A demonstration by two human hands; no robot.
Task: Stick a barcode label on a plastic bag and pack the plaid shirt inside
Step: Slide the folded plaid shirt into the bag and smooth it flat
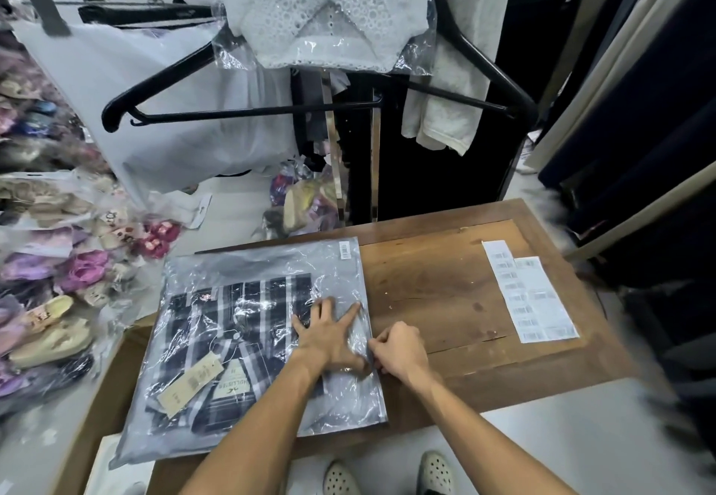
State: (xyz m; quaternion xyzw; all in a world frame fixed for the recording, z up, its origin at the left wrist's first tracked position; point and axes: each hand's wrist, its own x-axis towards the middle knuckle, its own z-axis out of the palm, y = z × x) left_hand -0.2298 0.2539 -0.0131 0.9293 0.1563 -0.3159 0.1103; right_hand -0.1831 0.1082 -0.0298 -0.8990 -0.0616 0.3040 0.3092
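The plastic bag (252, 339) lies flat on the wooden surface (438, 285), long axis running away from the person, with the plaid shirt (236, 324) already inside. The left hand (329, 335) presses it down, fingers spread, just left of the bag's right edge, which the right hand (399, 349) pinches. A barcode label (344, 250) sits at the far right corner; the collar tag reads "HOLLISTER".

Two bare forearms, no sleeves visible to frame edge. Left hand (329, 334) and right hand (399, 349): no gloves, rings, watch or wristbands. Feet at bottom edge in pale cream perforated clog-type shoes (389, 475), round ventilation holes across toe caps.
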